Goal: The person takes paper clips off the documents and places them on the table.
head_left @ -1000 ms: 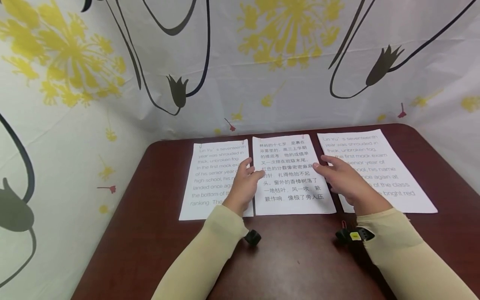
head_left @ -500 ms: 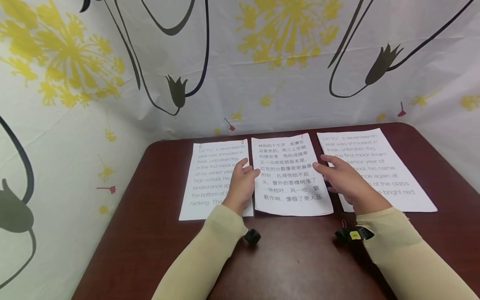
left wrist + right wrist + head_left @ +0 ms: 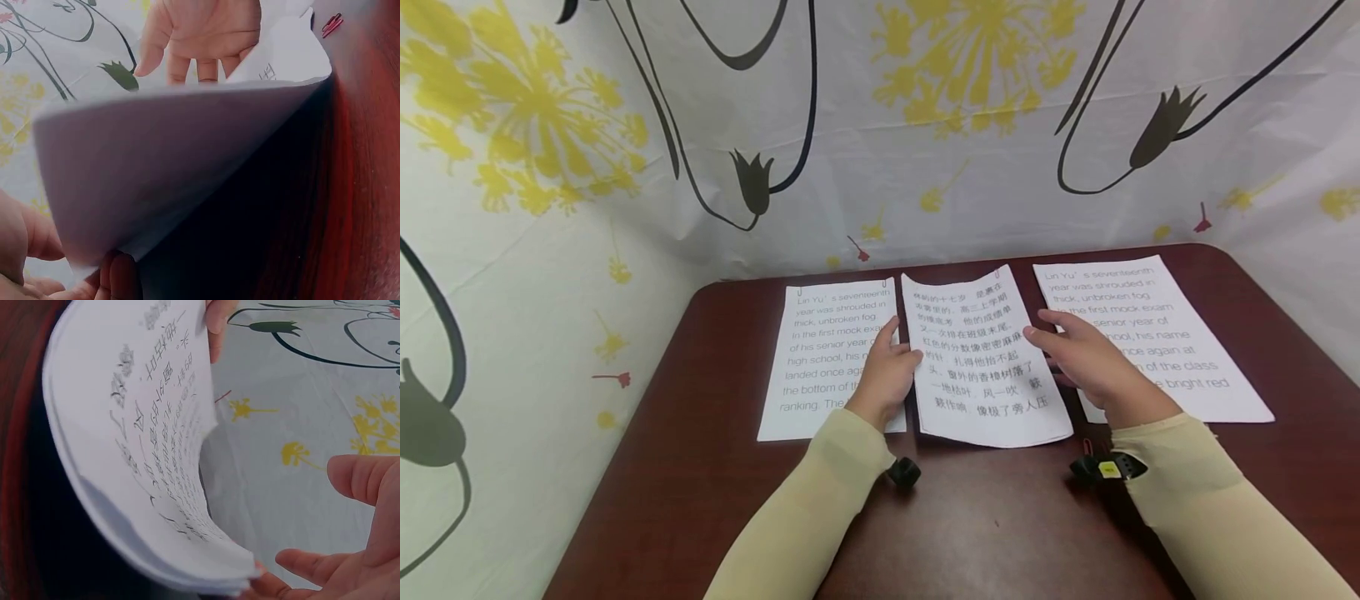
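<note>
A stack of white sheets printed with Chinese text (image 3: 973, 358) is in the middle of the head view, its near edge bowed upward. At its left edge, my left hand (image 3: 883, 375) holds the sheets; in the left wrist view its fingers (image 3: 122, 275) curl against the underside. My right hand (image 3: 1093, 362) is at the opposite edge. In the right wrist view its thumb (image 3: 356, 478) stands apart from the paper, while extended fingers (image 3: 272, 587) touch the edge. A clip (image 3: 997, 273) shows at the stack's top right corner.
English-text sheets lie on both sides, one set on the left (image 3: 812, 367) and one on the right (image 3: 1195, 350). All are on a dark red-brown table (image 3: 970, 517). A patterned white cloth (image 3: 850, 133) hangs behind. Red paper clips (image 3: 332, 25) lie near the right wrist.
The middle stack's near edge has risen and bowed toward me, and its top has tilted slightly. Both hands stay nearly in place; the left thumb has shifted slightly along the edge.
</note>
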Available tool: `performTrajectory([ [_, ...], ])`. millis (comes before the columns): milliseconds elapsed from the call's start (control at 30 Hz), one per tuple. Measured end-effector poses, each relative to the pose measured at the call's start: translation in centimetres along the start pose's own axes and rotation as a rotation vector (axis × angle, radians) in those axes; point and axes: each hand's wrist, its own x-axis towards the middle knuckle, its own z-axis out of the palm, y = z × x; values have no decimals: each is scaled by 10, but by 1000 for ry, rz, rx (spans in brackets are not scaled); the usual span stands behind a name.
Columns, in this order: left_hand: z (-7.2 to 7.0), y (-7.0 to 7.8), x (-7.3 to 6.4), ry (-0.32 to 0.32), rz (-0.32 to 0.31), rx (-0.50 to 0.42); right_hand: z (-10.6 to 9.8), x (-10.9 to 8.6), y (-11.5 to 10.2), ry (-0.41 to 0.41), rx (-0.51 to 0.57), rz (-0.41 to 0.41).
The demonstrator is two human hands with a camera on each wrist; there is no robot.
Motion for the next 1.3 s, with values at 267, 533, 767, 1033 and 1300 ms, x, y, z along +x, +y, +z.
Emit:
performTrajectory([
  [267,0,-2,1,-10,8,20,-3,3,5,-14,0,-24],
  [533,0,2,-2,23,64,-1,-8,1,0,-20,14,-61],
  [767,1,11,-8,33,185,-62,-16,-4,-8,109,112,-134],
  [1033,3,20,-22,18,416,-77,-22,-21,-24,268,326,-298],
  [1300,6,31,-37,-57,610,-138,-22,-39,-39,317,633,-573],
])
